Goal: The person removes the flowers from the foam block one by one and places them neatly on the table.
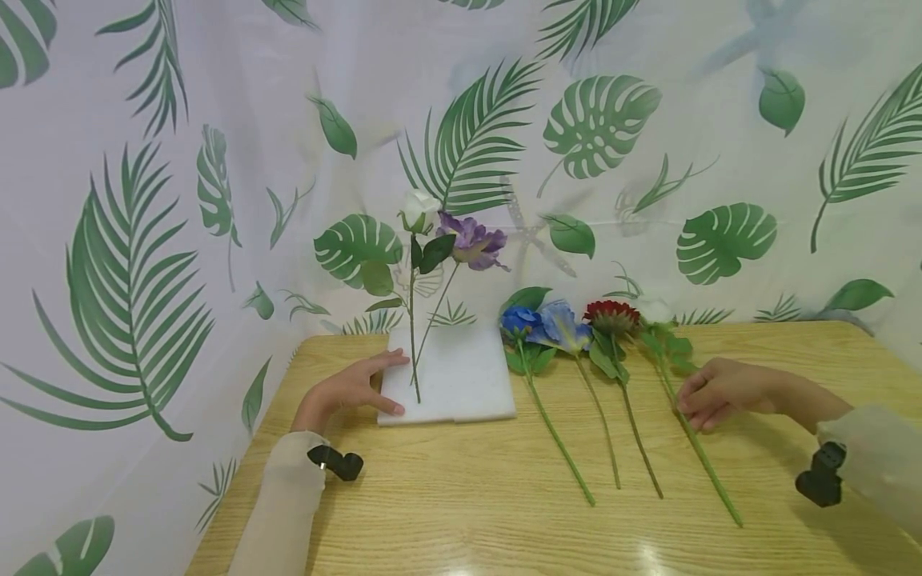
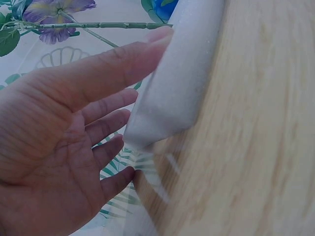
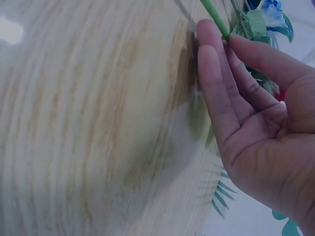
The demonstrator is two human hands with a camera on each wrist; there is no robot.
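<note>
A white foam block [image 1: 471, 384] lies on the table at centre left, with a white rose [image 1: 418, 210] and a purple flower [image 1: 471, 242] standing upright in it. My left hand [image 1: 353, 388] touches the block's left side, thumb and fingers spread; in the left wrist view the thumb lies on the foam [image 2: 179, 73] and the other fingers are straight. At the right, my right hand [image 1: 731, 392] pinches the green stem [image 3: 215, 18] of another white flower [image 1: 654, 310] between thumb and fingers. That flower lies along the table, its head toward the wall.
Between the foam and my right hand lie a blue rose [image 1: 520, 320], a pale blue flower [image 1: 564, 326] and a dark red flower [image 1: 612, 317], stems pointing toward me. A leaf-printed curtain [image 1: 461, 48] hangs behind the wooden table [image 1: 461, 496] and along its left side.
</note>
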